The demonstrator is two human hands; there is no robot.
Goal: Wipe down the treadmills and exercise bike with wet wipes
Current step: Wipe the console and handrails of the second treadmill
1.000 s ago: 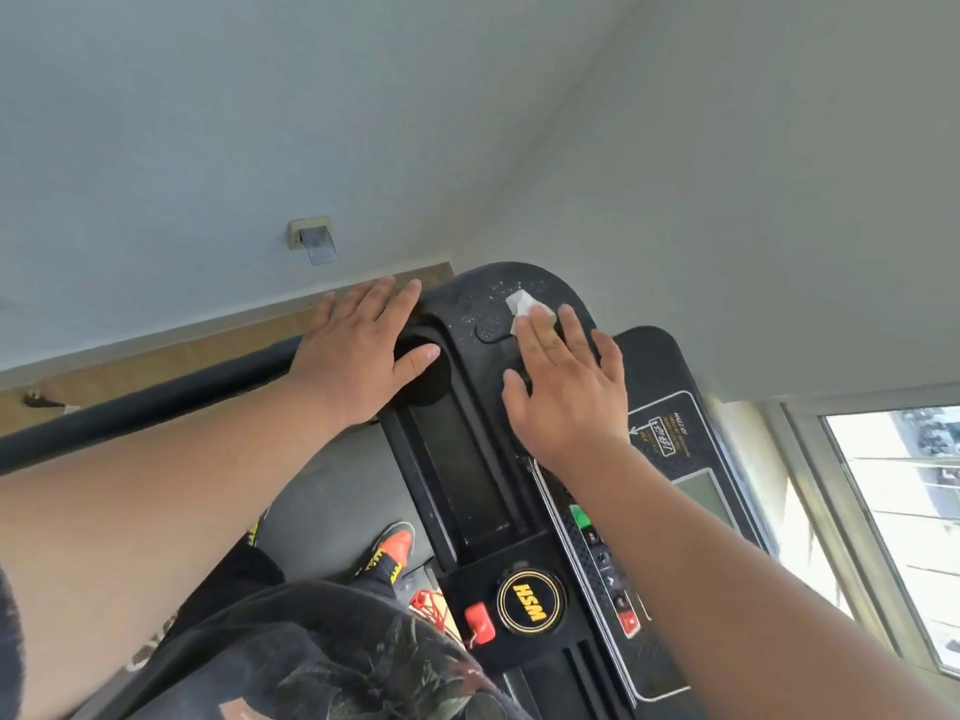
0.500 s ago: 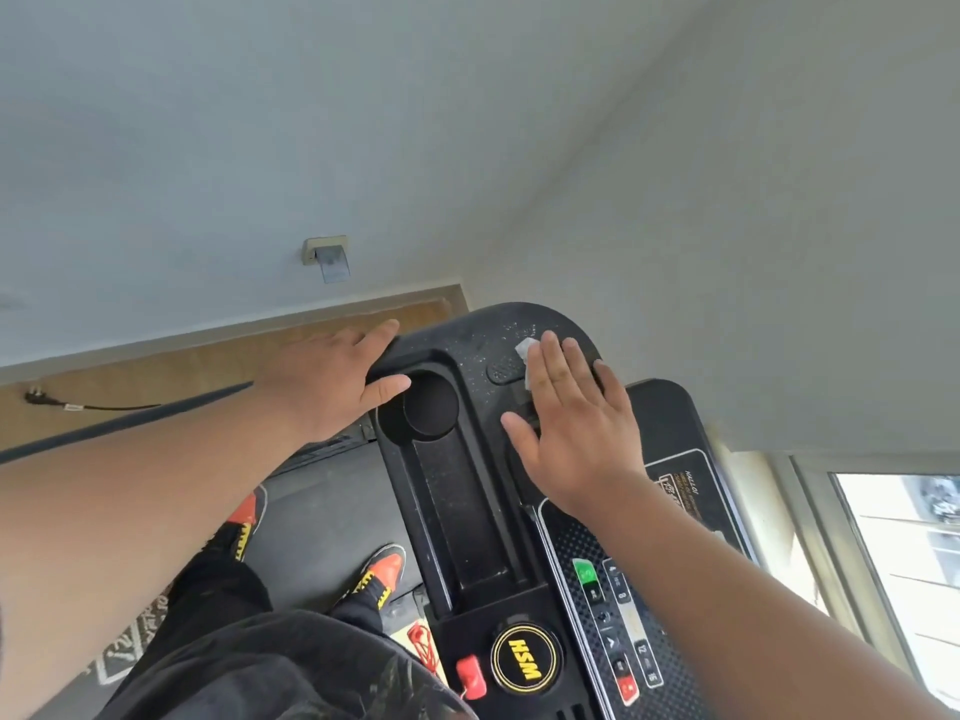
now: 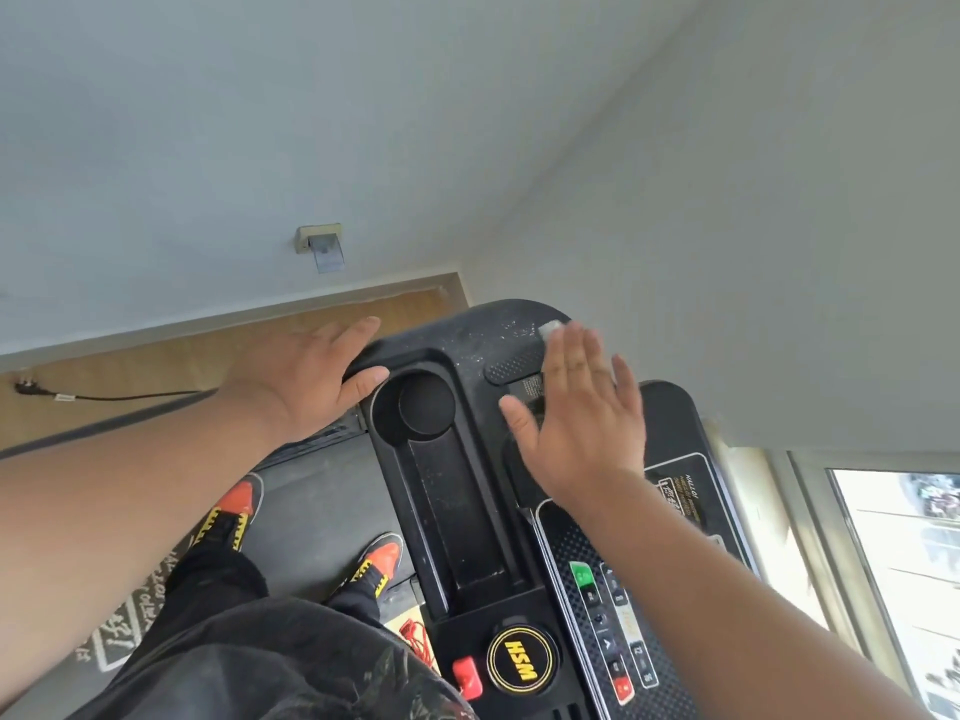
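The person stood on the belt of the black plastic treadmill console (image 3: 467, 511), mid-wipe. Right hand (image 3: 582, 423) was flat, fingers straight and spread a bit, pressing a small white wet wipe (image 3: 549, 330) onto the console's far top corner; only a bit of the wipe peeked out past the fingertips. Left hand (image 3: 306, 387) rested open on the console's left edge, fingers straight, thumb just beside the round black cup holder (image 3: 423, 407), holding nothing, looked like bracing to me.

That far corner showed whitish specks or droplets beside the wipe, so I'd say this was the top-corner pass and the job was far from done. Nearer on the console, the long tray, the yellow-and-black round logo badge (image 3: 521, 659), the red safety clip (image 3: 466, 678) and the button strip with the green key (image 3: 583, 576) looked untouched. Next move probably needed dragging the wipe back toward the tray with steady pressure, going light over the buttons. No bike in sight.
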